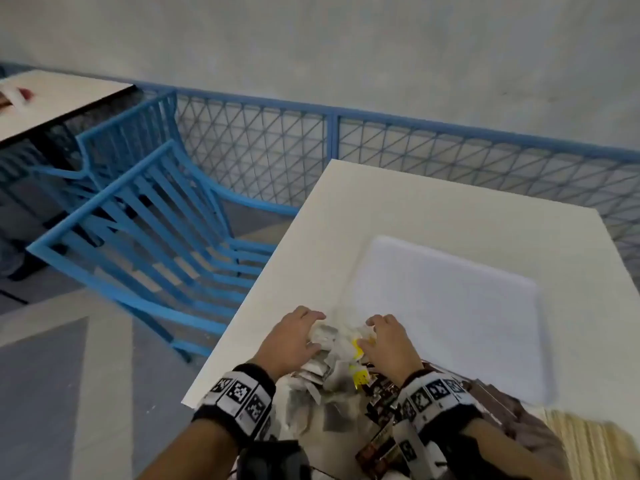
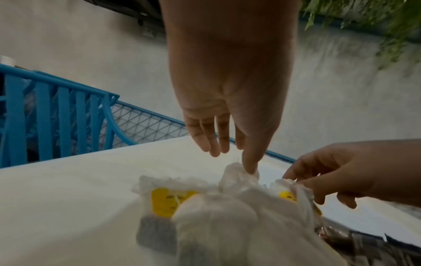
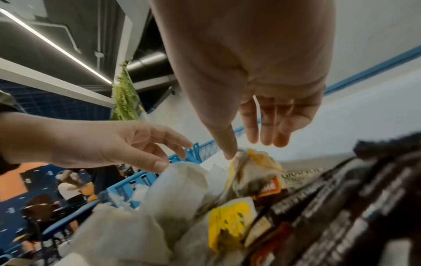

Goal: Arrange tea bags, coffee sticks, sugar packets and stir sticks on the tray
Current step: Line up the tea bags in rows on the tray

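Observation:
A loose heap of white tea bags [image 1: 330, 351] with yellow tags lies at the near edge of the white table, just left of the white tray [image 1: 450, 299], whose floor is bare. Dark brown coffee sticks [image 1: 381, 393] lie beside the heap, under my right wrist. My left hand [image 1: 317, 330] cups the heap's left side, and its thumb touches a bag [image 2: 239, 172] while the fingers stay fairly straight. My right hand [image 1: 367, 332] cups the right side. Its thumb tip rests on a yellow-tagged bag [image 3: 252, 162], and its fingers [image 3: 266, 136] hang above that bag.
Pale wooden stir sticks [image 1: 588, 441] lie at the near right corner. Blue slatted chairs [image 1: 156, 220] stand left of the table [image 1: 398, 209], with a blue mesh fence [image 1: 277, 150] behind. Another table [image 1: 59, 98] stands far left.

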The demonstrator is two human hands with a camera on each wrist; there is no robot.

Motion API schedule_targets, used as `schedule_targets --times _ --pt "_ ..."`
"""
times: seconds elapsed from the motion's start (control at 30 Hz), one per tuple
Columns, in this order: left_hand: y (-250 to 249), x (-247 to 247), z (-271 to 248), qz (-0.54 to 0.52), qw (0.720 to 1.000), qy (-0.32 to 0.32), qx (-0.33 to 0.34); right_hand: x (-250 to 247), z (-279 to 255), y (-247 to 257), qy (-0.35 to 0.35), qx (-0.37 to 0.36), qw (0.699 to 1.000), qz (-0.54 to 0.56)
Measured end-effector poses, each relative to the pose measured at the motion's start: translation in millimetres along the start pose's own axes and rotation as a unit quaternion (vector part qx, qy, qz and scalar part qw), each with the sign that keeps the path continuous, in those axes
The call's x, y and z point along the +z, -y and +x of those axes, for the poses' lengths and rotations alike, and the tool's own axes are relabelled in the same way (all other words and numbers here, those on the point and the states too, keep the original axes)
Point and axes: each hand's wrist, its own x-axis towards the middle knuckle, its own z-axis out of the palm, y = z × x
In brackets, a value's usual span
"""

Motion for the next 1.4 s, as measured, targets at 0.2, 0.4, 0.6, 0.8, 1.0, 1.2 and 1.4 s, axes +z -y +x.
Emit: schedule_targets --times 0.2,0.4,0.6,0.8,1.0,1.2,1.4 --pt "0.8 8.2 9.5 0.066 0.997 0.029 0.000 -1.7 -1.9 2.9 -0.002 0.022 0.999 0.025" --pt "-1.9 -1.2 11.1 0.019 0.999 -0.046 -0.003 -22.6 -9.8 3.3 -0.060 -0.010 0.988 0.142" --pt "-14.2 -22.2 5.3 -0.204 0.975 -0.075 -0.048 -45.8 -16.9 7.5 -0.039 -0.042 0.959 0.276" --pt "-33.1 -31.5 3.9 -0.399 0.913 0.034 -0.074 -48.9 -19.0 29.9 0.037 -0.102 0.934 0.340" --pt "-33.5 -40.9 -6.1 -0.524 0.843 0.045 -0.115 -51.9 -18.1 37.1 0.107 -0.128 0.916 0.365" --pt "-31.0 -36.7 -7.3 -0.551 0.821 0.090 -0.122 -42.9 -13.5 47.8 0.079 -0.135 0.943 0.294" --pt "-23.6 -34.9 -14.1 -0.504 0.854 0.085 -0.102 -29.4 -12.0 61.3 -0.020 -0.127 0.941 0.314"
